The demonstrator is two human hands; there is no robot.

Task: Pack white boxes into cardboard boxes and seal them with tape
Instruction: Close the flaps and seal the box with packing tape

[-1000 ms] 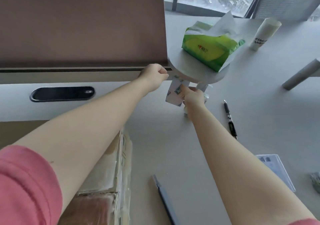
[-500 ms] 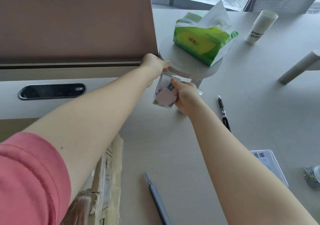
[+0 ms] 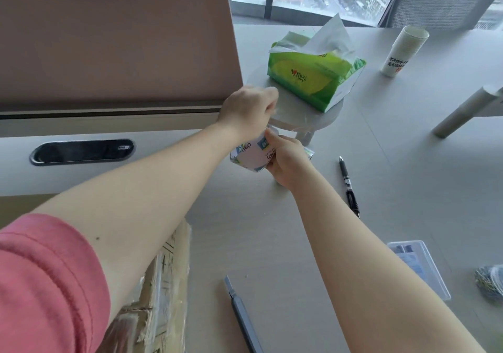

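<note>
My right hand (image 3: 285, 162) grips a tape roll (image 3: 251, 154) with a white printed label, held just above the table. Right above the roll, my left hand (image 3: 247, 110) is closed, pinching what looks like the roll's clear loose end; a thin shiny film stretches past its knuckles. A cardboard box (image 3: 168, 284) wrapped in clear tape lies at the lower left, partly under my left arm. No white boxes are in sight.
A green tissue pack (image 3: 313, 77) sits on a round grey stand (image 3: 299, 118) just behind my hands. On the table lie a black pen (image 3: 348, 186), a grey utility knife (image 3: 242, 314) and a clear plastic case (image 3: 419, 268). Stacked paper cups (image 3: 402, 50) stand far right; a brown divider panel (image 3: 109, 39) rises at left.
Both hands have drawn the tape roll out from under the round stand toward me. My left hand now sits above the roll instead of at the stand's edge.
</note>
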